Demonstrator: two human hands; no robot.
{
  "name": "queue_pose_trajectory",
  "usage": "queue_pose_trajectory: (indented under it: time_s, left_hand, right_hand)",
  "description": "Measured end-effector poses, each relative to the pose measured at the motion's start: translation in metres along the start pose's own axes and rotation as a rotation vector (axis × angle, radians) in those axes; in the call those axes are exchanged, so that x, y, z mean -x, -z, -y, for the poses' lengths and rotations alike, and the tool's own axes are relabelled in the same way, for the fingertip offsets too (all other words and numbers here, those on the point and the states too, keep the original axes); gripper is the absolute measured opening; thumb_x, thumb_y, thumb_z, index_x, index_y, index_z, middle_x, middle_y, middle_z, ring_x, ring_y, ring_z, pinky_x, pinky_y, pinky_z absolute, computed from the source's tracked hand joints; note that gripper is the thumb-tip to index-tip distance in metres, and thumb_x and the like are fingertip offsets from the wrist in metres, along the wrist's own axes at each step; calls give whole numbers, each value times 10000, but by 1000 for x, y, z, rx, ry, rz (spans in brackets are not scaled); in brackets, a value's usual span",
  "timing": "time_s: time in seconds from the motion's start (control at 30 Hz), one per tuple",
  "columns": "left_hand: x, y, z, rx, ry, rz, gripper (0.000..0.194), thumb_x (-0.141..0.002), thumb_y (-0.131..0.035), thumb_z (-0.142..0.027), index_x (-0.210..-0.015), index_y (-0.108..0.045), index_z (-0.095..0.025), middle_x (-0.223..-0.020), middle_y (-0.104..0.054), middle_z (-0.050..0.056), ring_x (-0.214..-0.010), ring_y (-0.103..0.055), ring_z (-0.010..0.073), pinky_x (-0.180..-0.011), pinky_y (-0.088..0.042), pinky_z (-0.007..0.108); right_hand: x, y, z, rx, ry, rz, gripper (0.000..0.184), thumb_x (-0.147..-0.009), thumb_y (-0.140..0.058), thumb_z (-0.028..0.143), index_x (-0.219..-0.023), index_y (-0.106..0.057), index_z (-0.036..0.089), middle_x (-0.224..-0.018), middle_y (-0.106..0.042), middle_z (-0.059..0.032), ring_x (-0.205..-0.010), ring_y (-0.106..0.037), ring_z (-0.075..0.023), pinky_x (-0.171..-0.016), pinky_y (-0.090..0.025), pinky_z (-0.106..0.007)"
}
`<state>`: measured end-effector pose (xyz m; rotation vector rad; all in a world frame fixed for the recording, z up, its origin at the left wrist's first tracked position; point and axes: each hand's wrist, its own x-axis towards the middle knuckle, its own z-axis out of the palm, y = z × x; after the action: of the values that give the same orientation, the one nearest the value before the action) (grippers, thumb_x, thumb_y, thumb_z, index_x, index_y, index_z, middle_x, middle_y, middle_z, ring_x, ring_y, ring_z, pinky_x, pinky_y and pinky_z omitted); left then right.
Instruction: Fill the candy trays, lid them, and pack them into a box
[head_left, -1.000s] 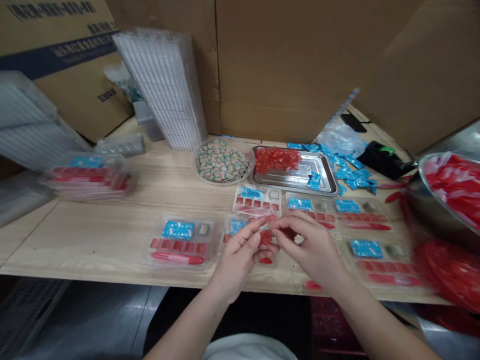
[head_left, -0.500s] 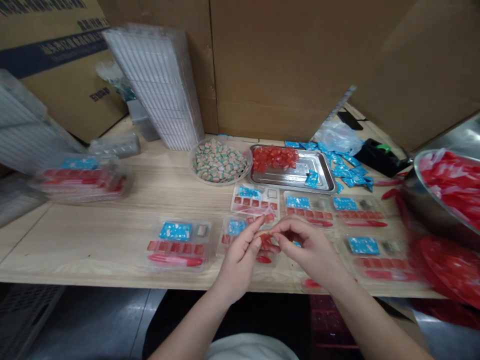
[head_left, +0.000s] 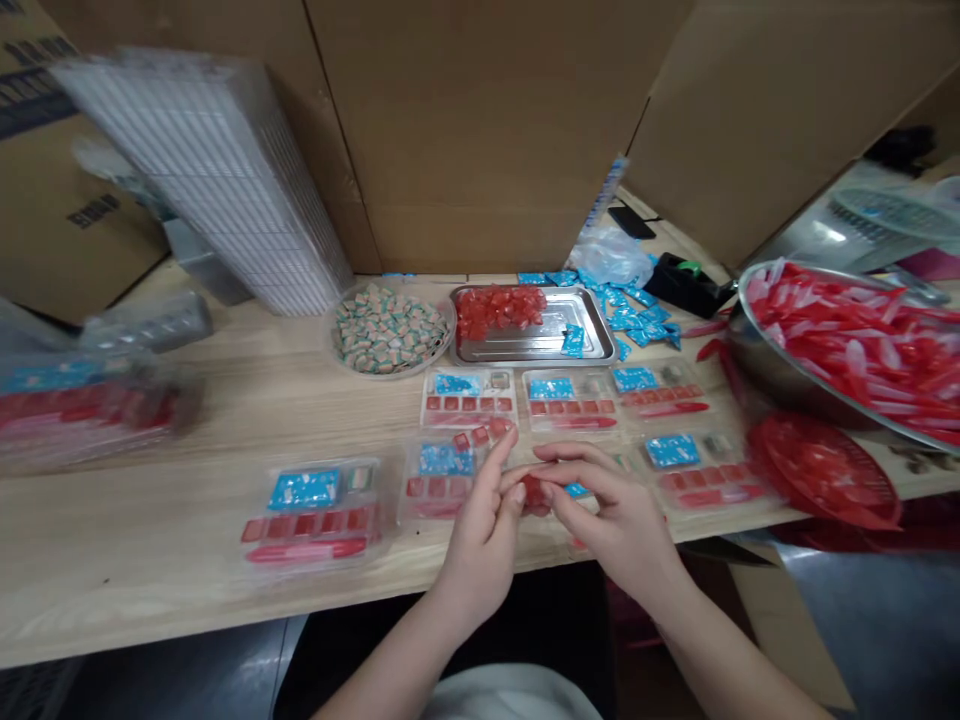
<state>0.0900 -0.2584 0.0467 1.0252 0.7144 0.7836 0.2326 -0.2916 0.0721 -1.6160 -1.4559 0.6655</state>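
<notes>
My left hand (head_left: pixel 478 545) and my right hand (head_left: pixel 619 515) meet over the front of the table, both closed on a small glossy red piece (head_left: pixel 534 492) pinched between their fingertips. Fingers cover part of it. Close to my left fingertips are a few red cubes (head_left: pixel 480 434); whether they touch the hand I cannot tell. Just left of my hands is a clear compartment tray (head_left: pixel 405 500), holding a blue packet (head_left: pixel 446 460) and red squares. Another filled tray (head_left: pixel 311 510) lies farther left, with a red pen-shaped stick (head_left: pixel 306 551) in it.
More filled trays (head_left: pixel 571 402) sit behind my hands. A metal tray (head_left: pixel 517 352) holds red pieces, beside a bowl of small wrapped squares (head_left: pixel 390 330). Rightward are a metal basin (head_left: pixel 780 335) of red sticks and a red basket (head_left: pixel 885 490). Clear trays (head_left: pixel 217 180) stand stacked at back left.
The view has turned right, so the table's things sit farther left and more of the basin shows. My hands stay together on the red piece, with my right fingers closer around it.
</notes>
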Motion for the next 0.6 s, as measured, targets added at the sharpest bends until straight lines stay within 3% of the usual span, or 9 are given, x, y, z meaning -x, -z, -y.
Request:
queue_pose_trajectory:
  time_s: [0.2, 0.43, 0.6]
  left_hand:
    - [3, -5, 3, -21, -9, -58, 499, -920, -438, -271, -1394, -291, -226, -1298, -540, 93, -1190, -507, 198, -1000, -405, 366]
    - [2, -5, 0, -17, 67, -106, 521, -894, -467, -255, -1382, -301, -176, -1177, -614, 102, -1078, -580, 189, -929, -459, 343]
    - [3, -6, -1, 72, 147, -89, 551, -879, -490, -285, -1380, -295, -166, -1122, -632, 107, -974, -623, 198, -822, -510, 338]
  right_hand:
    - [-4, -5, -7, -237, -144, 62, 118, -788, -577, 204, -775, -692, 221, -1003, -641, -68, -976, -610, -206, -864, -482, -367]
    - [-3, -5, -2, -37, -42, 22, 85, -750, -595, 186, -758, -673, 219, -980, -654, -60, -955, -601, -204, -857, -454, -356]
    - [-6, -4, -6, -241, -221, 119, 87, -741, -587, 207, -683, -651, 198, -966, -659, -62, -882, -628, -189, -777, -487, -323]
